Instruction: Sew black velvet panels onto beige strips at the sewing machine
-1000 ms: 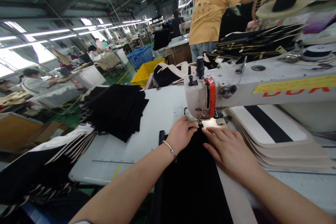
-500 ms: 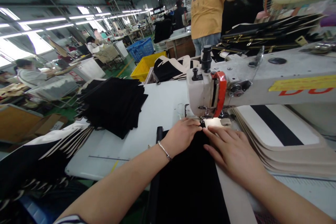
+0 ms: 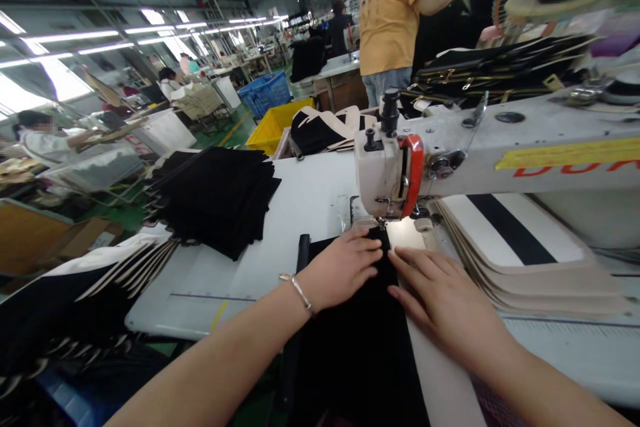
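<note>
A long black fabric panel [image 3: 357, 360] lies under my hands, its far end by the presser foot [image 3: 383, 221] of a white sewing machine [image 3: 379, 177]. On top of the panel, close to the foot, my left hand [image 3: 343, 270] rests with its fingers stretched out. My right hand [image 3: 447, 297] lies flat at the panel's right edge, fingers extended and thumb apart, partly over a pale beige strip [image 3: 443, 373] that runs alongside. Neither hand grips anything. A black bar-like edge [image 3: 304, 253] shows along the panel's left side.
Dark fabric pieces [image 3: 215, 197] are piled on the left of the table [image 3: 200, 303]. Beige panels with a black stripe [image 3: 530, 280] are stacked beneath the machine arm. Behind stand a yellow crate [image 3: 275, 127], a blue basket [image 3: 265, 95] and a person in a yellow shirt [image 3: 390, 13].
My left hand has drawn slightly back and left from the presser foot, uncovering the panel's far end. The right hand has shifted a little nearer me. The camera view has shifted slightly.
</note>
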`<state>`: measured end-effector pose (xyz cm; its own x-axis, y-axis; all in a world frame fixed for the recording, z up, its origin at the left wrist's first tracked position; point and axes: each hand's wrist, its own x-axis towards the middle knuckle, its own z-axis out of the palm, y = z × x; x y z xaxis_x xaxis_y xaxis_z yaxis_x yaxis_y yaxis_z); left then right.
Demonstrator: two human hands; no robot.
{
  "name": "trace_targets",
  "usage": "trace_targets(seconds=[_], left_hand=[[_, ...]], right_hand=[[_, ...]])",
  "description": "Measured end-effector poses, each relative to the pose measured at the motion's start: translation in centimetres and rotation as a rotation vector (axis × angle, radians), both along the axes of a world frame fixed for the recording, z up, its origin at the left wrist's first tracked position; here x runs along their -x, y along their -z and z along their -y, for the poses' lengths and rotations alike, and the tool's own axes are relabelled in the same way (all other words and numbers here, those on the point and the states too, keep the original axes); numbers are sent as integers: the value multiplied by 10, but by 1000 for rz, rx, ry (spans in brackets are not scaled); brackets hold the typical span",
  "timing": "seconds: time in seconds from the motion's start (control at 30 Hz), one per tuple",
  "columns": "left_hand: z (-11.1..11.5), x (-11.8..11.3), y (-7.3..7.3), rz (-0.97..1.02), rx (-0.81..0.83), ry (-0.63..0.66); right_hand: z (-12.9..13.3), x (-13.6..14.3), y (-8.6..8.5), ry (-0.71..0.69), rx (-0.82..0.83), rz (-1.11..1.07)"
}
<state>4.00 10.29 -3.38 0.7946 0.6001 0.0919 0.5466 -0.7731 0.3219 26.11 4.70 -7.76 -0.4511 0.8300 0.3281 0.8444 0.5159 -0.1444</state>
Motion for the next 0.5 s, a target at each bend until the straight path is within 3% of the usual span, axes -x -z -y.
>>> trace_targets(seconds=[0.13, 0.23, 0.33, 0.5], left_hand=[[76, 16, -16, -61, 171, 198], [114, 22, -15, -122, 149, 198], [126, 23, -11, -108, 93, 155], [118, 21, -13, -93, 104, 176]], right_hand=[[57, -10, 1, -108, -90, -20], [91, -15, -3, -170, -170, 23], [106, -18, -7, -229, -239, 99], [107, -19, -6, -284, -306, 155]])
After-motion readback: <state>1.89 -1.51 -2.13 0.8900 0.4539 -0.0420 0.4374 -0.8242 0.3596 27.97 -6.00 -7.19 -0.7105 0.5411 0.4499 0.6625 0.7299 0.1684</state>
